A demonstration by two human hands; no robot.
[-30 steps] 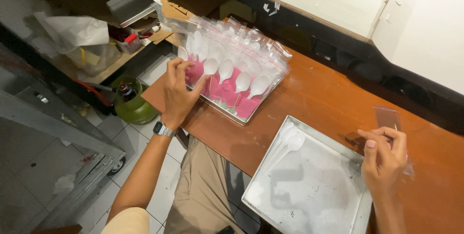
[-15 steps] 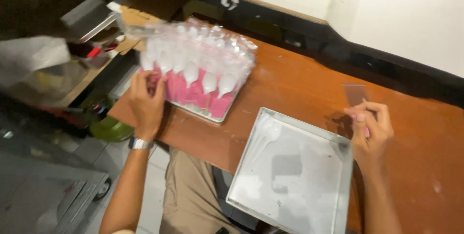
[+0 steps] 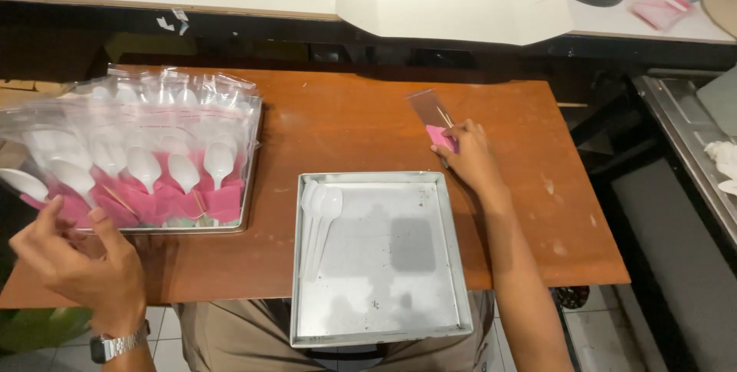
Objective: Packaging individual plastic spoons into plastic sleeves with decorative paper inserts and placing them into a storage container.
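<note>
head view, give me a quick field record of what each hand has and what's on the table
left hand: fingers at the near-left end of the packed spoon bags
right hand: pinching a small clear bag with a pink napkin and a thin stick inside
spoon bags: clear, each with a white spoon and pink napkin, fanned over a metal tray
front tray: square metal tray overhanging the table edge, holds loose white spoons
table: brown wood
</note>
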